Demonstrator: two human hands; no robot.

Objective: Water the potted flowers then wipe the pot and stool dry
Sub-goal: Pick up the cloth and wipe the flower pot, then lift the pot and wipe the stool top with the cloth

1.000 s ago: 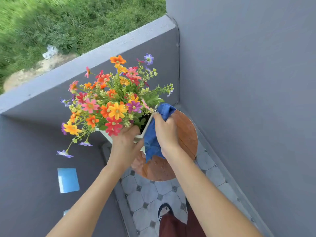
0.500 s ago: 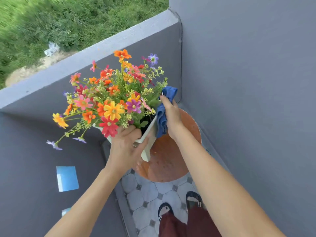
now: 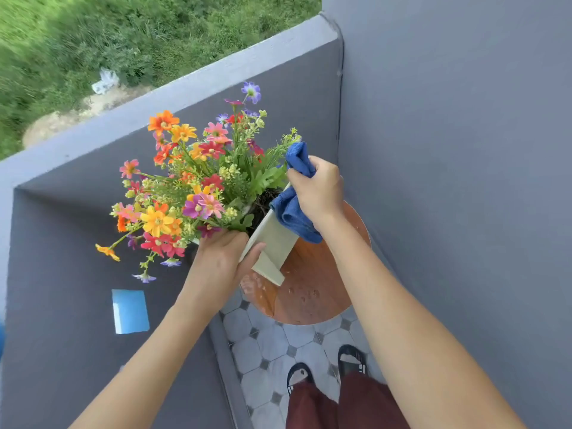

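Observation:
A square white pot (image 3: 272, 246) full of bright flowers (image 3: 198, 181) is tilted to the left above a round wooden stool (image 3: 312, 292). My left hand (image 3: 223, 261) grips the pot at its near corner. My right hand (image 3: 318, 190) presses a bunched blue cloth (image 3: 294, 215) against the pot's right rim and side. Water drops and a wet patch lie on the stool's top. The pot's bottom looks lifted off the stool, but whether it touches I cannot tell.
Grey balcony walls close in on the left, back and right, with a low parapet (image 3: 173, 97) and grass beyond. A blue rectangle (image 3: 130, 311) is on the left wall. My feet in sandals (image 3: 325, 373) stand on tiled floor below the stool.
The pot has tipped further left and risen, showing more of its side. My right hand slid the cloth from the pot's side up to its rim.

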